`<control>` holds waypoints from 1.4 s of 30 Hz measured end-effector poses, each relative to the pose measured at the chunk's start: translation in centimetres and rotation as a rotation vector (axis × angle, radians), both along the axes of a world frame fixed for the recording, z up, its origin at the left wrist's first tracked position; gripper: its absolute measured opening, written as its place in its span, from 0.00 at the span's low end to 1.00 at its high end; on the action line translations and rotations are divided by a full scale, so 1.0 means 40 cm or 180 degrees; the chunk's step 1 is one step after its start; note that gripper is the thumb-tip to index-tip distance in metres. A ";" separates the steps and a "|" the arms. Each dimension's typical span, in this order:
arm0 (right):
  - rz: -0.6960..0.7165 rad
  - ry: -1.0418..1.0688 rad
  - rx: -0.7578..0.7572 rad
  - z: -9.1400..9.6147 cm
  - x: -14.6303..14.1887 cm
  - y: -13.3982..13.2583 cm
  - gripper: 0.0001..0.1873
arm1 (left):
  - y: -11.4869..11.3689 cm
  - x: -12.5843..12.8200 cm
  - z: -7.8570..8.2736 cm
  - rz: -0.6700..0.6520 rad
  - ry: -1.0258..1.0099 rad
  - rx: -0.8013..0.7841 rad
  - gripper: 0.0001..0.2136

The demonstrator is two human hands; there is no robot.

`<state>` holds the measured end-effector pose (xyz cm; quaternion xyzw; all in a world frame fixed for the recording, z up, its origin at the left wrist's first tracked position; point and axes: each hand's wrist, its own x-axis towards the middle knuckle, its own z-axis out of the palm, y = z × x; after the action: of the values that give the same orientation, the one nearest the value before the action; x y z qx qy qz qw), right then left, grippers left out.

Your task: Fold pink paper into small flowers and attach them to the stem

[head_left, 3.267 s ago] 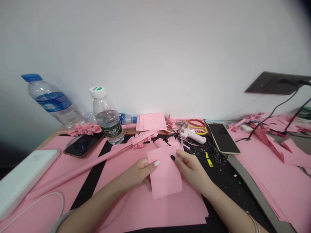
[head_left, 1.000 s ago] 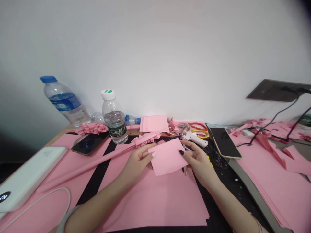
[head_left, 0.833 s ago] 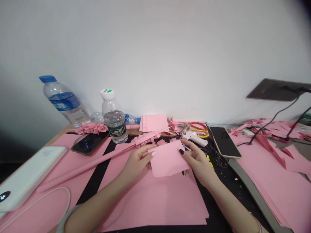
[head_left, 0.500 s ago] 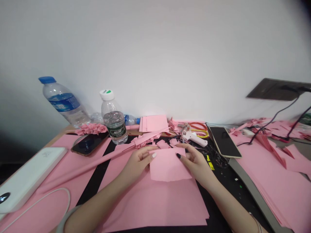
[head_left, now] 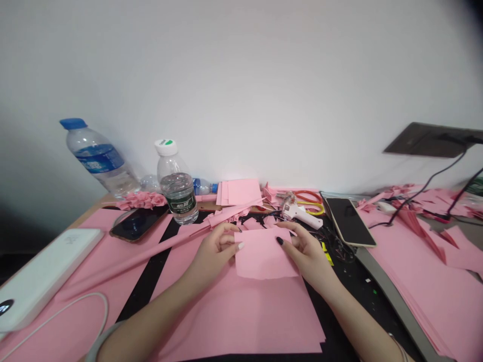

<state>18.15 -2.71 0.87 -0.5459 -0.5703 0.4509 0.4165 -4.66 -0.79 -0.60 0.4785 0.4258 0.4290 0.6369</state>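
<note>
A small pink paper piece (head_left: pixel 264 259) with an uneven lower edge is held up between my two hands. My left hand (head_left: pixel 222 246) pinches its upper left side, thumb in front and fingers behind. On the upper right side my right hand (head_left: pixel 304 246) grips it the same way, the dark-nailed thumb on its face. Beneath lies a larger pink paper sheet (head_left: pixel 245 322) on a black mat. Just beyond the hands are small pink scraps (head_left: pixel 251 224) and a white hot glue gun (head_left: pixel 302 215).
Two water bottles, one white-capped (head_left: pixel 177 191) and one blue-capped (head_left: pixel 100 158), stand at the back left. A dark phone (head_left: pixel 138 223) and white power bank (head_left: pixel 49 274) lie left. Scissors (head_left: pixel 311 203), another phone (head_left: pixel 350 221), cables and stacked pink paper (head_left: pixel 422 286) are at right.
Both hands still hold the pink paper piece. It has shifted very slightly right, and its lower edge sits a little higher.
</note>
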 end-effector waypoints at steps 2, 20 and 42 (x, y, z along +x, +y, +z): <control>0.0004 -0.0106 0.0064 -0.002 0.001 -0.002 0.19 | 0.001 -0.001 -0.003 0.0015 0.0041 -0.0006 0.15; 0.0248 -0.0455 0.0320 0.000 0.001 -0.005 0.18 | 0.014 -0.011 -0.024 0.0410 0.0435 0.0411 0.10; 0.0205 -0.0590 0.0366 -0.002 0.005 -0.008 0.14 | 0.005 -0.008 -0.003 0.0315 0.0203 0.0168 0.12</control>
<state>18.33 -3.04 0.80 -0.5419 -0.6485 0.3781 0.3779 -4.97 -0.59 -0.71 0.4870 0.4577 0.4556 0.5881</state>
